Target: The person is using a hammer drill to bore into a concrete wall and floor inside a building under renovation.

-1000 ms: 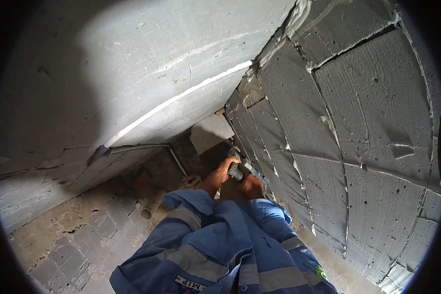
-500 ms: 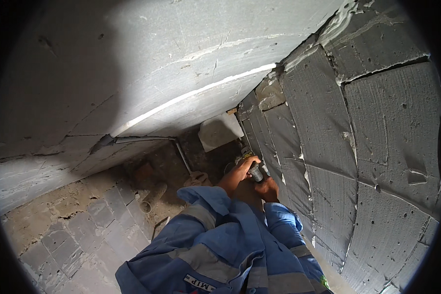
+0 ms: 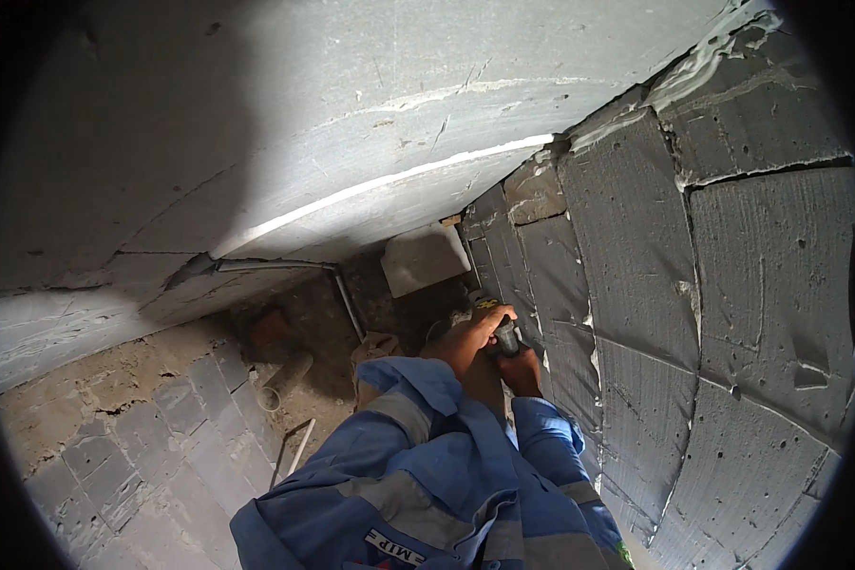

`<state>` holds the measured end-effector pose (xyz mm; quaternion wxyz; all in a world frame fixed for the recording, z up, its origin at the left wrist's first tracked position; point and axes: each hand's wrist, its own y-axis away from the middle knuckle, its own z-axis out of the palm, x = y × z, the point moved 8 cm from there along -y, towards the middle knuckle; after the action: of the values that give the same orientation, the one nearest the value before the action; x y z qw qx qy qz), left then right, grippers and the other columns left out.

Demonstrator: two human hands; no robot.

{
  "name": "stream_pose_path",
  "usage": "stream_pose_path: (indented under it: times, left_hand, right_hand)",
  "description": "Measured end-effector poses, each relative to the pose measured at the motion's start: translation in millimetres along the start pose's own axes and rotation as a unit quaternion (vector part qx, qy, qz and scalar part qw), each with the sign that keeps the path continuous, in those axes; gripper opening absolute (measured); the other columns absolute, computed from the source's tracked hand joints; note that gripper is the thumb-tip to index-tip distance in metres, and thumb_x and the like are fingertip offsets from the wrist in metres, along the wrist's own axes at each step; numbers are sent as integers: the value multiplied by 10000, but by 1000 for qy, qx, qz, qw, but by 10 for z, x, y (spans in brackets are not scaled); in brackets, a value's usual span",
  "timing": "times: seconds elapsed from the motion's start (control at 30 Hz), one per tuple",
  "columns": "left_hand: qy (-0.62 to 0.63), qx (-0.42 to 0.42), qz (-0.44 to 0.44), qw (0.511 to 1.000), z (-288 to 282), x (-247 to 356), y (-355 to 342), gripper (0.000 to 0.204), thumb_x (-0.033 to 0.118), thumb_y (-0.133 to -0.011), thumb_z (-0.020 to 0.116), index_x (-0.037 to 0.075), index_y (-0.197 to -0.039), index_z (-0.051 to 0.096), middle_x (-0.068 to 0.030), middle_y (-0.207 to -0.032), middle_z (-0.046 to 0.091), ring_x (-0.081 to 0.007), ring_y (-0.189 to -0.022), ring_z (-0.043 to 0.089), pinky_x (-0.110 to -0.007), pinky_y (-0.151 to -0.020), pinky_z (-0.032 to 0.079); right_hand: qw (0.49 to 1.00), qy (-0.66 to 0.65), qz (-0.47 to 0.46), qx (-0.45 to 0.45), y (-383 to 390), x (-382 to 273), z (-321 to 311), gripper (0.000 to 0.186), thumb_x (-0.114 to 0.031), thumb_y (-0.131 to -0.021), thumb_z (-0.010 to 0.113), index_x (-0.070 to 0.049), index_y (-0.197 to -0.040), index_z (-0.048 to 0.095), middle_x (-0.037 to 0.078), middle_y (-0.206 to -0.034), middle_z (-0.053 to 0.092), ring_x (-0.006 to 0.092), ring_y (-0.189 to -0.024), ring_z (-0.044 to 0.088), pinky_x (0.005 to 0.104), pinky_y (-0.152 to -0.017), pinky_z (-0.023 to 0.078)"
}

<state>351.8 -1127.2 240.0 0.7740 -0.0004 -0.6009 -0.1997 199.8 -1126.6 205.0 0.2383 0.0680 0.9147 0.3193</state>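
Observation:
Both my hands are closed on a power tool (image 3: 508, 336) with a dark grey, rounded body and a yellow patch toward its far end. My left hand (image 3: 482, 332) wraps over it from the left. Close behind, my right hand (image 3: 520, 367) grips its near end. The tool is low down beside the grey block wall (image 3: 627, 275) on the right; its working end is too small and shaded to make out. Whether it touches the wall, I cannot tell.
A pale slab (image 3: 426, 260) lies in the corner ahead. A grey conduit (image 3: 348, 302) runs down from the left wall (image 3: 370, 123), which has a white strip (image 3: 380, 190). A short pipe (image 3: 272, 397) and a thin white stick (image 3: 302, 444) lie on the left.
The view has shifted slightly. In the picture, my left hand and the tool sit a little farther right. Both hands keep their hold, and more of the white stick shows.

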Motion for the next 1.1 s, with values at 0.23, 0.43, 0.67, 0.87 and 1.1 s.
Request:
stream_pose_path:
  times: [0.23,0.43,0.67,0.87,1.1]
  left_hand:
    - [68,-1,6,998,84,197,78,445,63,-866,545,144,-1284,416,-60,-1303,420,-165,-1204,413,-310,-954,404]
    - [96,91,-97,986,-50,-1442,306,436,-3,-858,549,190,-1247,506,-43,-1092,534,-136,-984,525,-277,-786,509]
    - [273,139,-335,891,385,-1431,1033,560,550,-653,687,216,-1085,559,-13,-1018,534,-161,-907,492,-376,-763,445]
    - [244,102,-379,887,544,-1325,979,469,517,-649,677,206,-990,595,-5,-949,554,-164,-854,493,-400,-743,399]
    - [111,6,-70,991,300,-686,819,391,200,-787,614,220,-1163,508,-8,-964,491,-124,-764,459,-258,-599,415]
  right_hand:
    - [995,-80,-64,-2,-35,139,80,458,-276,-741,667,-124,-1171,625,211,-1054,668,372,-1019,630,461,-843,495]
    - [992,105,-57,-42,401,58,277,698,-282,-672,693,-267,-1341,495,176,-990,689,367,-939,659,456,-844,521]
    - [969,238,-18,-62,1242,-11,313,705,-299,-652,692,-335,-1328,496,169,-947,695,364,-903,667,469,-805,532]
    - [985,164,40,-30,1447,49,200,708,-249,-642,701,-228,-1324,511,182,-1012,682,366,-944,655,470,-845,518]
    - [990,134,36,-37,1227,-36,172,658,-250,-684,667,-234,-1323,512,194,-1027,673,385,-954,645,478,-835,514]
